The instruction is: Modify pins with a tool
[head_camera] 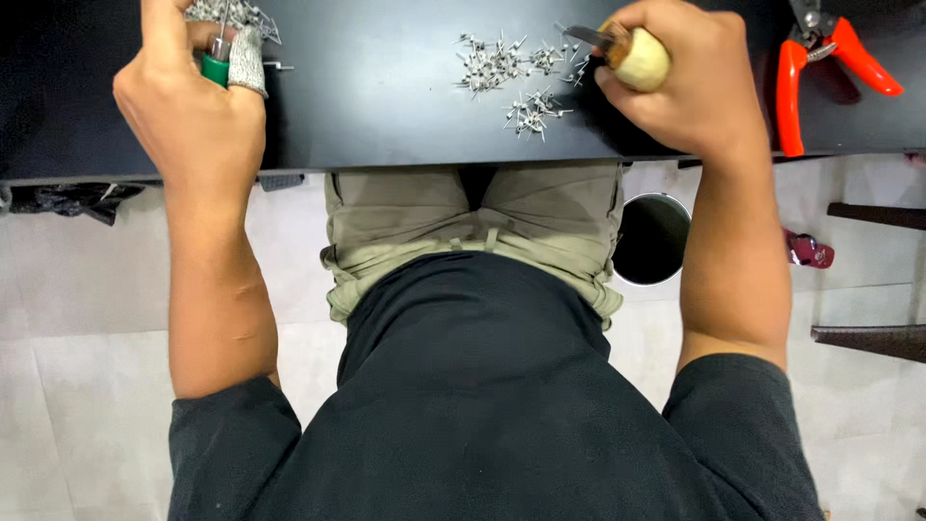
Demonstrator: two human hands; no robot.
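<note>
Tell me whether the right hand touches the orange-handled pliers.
Apart. The head view shows bare black table between the right hand and the orange-handled pliers.

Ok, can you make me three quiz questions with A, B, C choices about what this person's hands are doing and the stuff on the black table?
1. Where do the orange-handled cutters lie?
A. beside the left hand
B. past the right hand, on the table
C. on the floor

2. What colour is the handle in the left hand?
A. green
B. blue
C. yellow

3. How is the right hand?
A. open and flat
B. closed round a pale wooden handle
C. resting on the lap

Answers:
1 B, they sit on the black table beyond that hand.
2 A, the green handle shows between the fingers.
3 B, the fingers wrap the wooden handle, near the small metal pieces.
</note>
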